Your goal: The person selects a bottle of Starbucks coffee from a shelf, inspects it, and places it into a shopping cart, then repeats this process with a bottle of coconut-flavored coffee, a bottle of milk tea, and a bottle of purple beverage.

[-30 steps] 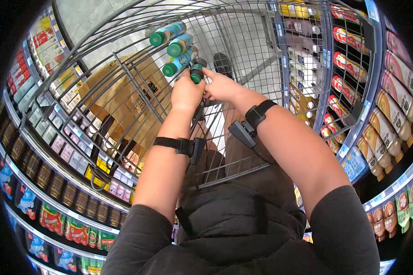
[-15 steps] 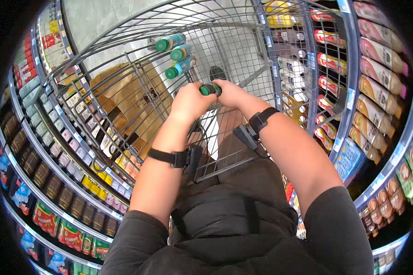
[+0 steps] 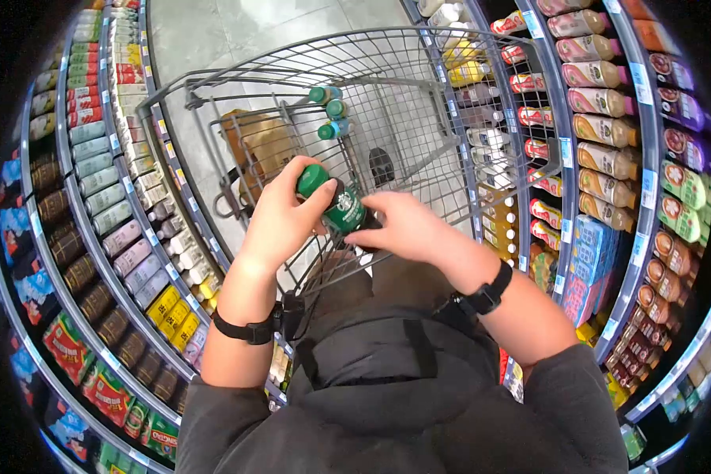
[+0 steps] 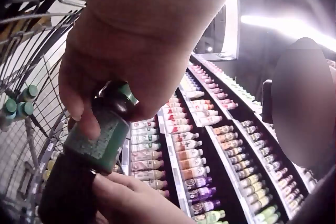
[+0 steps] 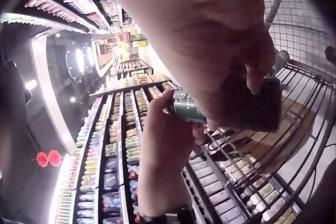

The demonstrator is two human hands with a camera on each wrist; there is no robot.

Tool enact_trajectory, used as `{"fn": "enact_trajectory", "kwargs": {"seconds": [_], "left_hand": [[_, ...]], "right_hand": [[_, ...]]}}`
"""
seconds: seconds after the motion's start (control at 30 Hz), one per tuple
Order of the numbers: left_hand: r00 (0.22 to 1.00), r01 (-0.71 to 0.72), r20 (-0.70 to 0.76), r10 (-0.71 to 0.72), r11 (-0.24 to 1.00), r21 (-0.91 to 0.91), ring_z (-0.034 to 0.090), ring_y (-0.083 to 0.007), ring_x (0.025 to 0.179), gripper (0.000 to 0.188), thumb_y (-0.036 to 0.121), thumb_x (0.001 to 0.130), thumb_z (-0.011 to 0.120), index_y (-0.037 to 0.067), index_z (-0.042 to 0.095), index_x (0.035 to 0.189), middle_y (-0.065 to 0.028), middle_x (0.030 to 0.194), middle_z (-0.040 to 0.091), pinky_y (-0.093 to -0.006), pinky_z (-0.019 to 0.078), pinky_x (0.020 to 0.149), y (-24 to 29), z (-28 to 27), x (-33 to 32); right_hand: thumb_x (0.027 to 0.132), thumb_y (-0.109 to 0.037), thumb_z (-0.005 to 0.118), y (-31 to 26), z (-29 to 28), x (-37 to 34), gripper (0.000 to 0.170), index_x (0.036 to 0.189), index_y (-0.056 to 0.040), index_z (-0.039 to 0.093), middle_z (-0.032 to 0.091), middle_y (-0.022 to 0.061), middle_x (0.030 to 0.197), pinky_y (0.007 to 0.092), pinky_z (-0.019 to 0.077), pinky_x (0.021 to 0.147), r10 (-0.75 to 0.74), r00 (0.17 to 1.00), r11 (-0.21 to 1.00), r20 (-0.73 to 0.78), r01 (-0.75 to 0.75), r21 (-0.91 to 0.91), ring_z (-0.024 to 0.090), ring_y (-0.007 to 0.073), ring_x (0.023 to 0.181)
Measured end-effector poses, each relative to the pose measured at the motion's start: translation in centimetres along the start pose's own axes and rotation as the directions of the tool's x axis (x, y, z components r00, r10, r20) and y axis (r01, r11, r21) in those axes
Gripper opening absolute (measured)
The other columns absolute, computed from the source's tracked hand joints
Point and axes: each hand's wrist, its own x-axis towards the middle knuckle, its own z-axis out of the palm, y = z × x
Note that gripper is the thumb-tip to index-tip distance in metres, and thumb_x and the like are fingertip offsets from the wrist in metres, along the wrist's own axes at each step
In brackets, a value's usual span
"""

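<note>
A dark coffee bottle with a green label and green cap is held tilted between both hands, above the near end of the shopping cart. My left hand grips it around the neck, thumb lying across just below the cap. At the lower end, my right hand holds the base between thumb and fingers. The left wrist view shows the green label between the two hands. From the right wrist, the dark base sticks out past the right fingers. Three green-capped bottles with blue labels stand in the cart.
The wire shopping cart stands directly ahead, with a brown paper bag at its left. Shelves of cans and cartons line the left side. Shelves of bottled drinks run along the right. Grey floor lies beyond the cart.
Both hands have drawn the coffee bottle back toward the body, away from the three bottles. It has turned so its label shows. The cart now appears farther ahead.
</note>
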Motion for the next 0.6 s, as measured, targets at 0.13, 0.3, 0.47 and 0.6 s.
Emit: {"fn": "enact_trajectory", "kwargs": {"seconds": [0.13, 0.3, 0.47, 0.6], "left_hand": [[1.0, -0.022, -0.007, 0.021, 0.987, -0.16, 0.061, -0.0109, 0.055, 0.022, 0.022, 0.103, 0.063, 0.009, 0.059, 0.12, -0.0028, 0.083, 0.061, -0.0229, 0.0463, 0.048, 1.4, -2.1, -4.7], [0.975, -0.222, -0.046, 0.217, 0.949, -0.225, 0.053, -0.0078, 0.054, 0.035, 0.024, 0.103, 0.065, 0.01, 0.054, 0.133, -0.0021, 0.086, 0.062, -0.0238, 0.0443, 0.048, 2.7, -4.0, -10.6], [0.929, -0.368, -0.069, 0.363, 0.895, -0.251, 0.055, -0.0055, 0.062, 0.036, 0.021, 0.105, 0.057, 0.009, 0.054, 0.139, 0.0007, 0.084, 0.061, -0.0214, 0.0421, 0.051, 4.6, -5.6, -16.6], [0.886, -0.449, -0.03, 0.464, 0.839, -0.308, 0.054, -0.0037, 0.073, 0.039, 0.021, 0.105, 0.062, 0.01, 0.052, 0.14, 0.0022, 0.094, 0.062, -0.0223, 0.0449, 0.06, 5.7, -5.9, -20.2]], "right_hand": [[0.085, -0.041, 0.08, -5.0, 1.1, -4.4, 0.052, 0.111, 0.0031, 0.072, 0.074, 0.0216, 0.092, 0.0416, 0.0564, 0.081, -0.011, 0.999, 0.999, 0.033, 0.01, 0.037, 0.073, 0.0354, 0.089], [0.09, -0.04, 0.078, -9.4, 2.5, -9.1, 0.051, 0.117, 0.002, 0.069, 0.075, 0.0159, 0.1, 0.0373, 0.0556, 0.082, -0.055, 0.997, 0.998, 0.052, 0.053, 0.034, 0.072, 0.0231, 0.087], [0.098, -0.029, 0.071, -12.1, 4.5, -13.5, 0.044, 0.131, -0.0014, 0.062, 0.067, -0.0009, 0.091, 0.0253, 0.048, 0.062, -0.089, 0.96, 0.927, 0.265, -0.017, 0.374, 0.057, 0.0071, 0.073], [0.1, -0.023, 0.069, -13.8, 6.0, -17.1, 0.048, 0.14, -0.002, 0.054, 0.066, -0.0004, 0.101, 0.0224, 0.0458, 0.061, -0.186, 0.957, 0.882, 0.223, 0.063, 0.467, 0.055, 0.0046, 0.076]]}}
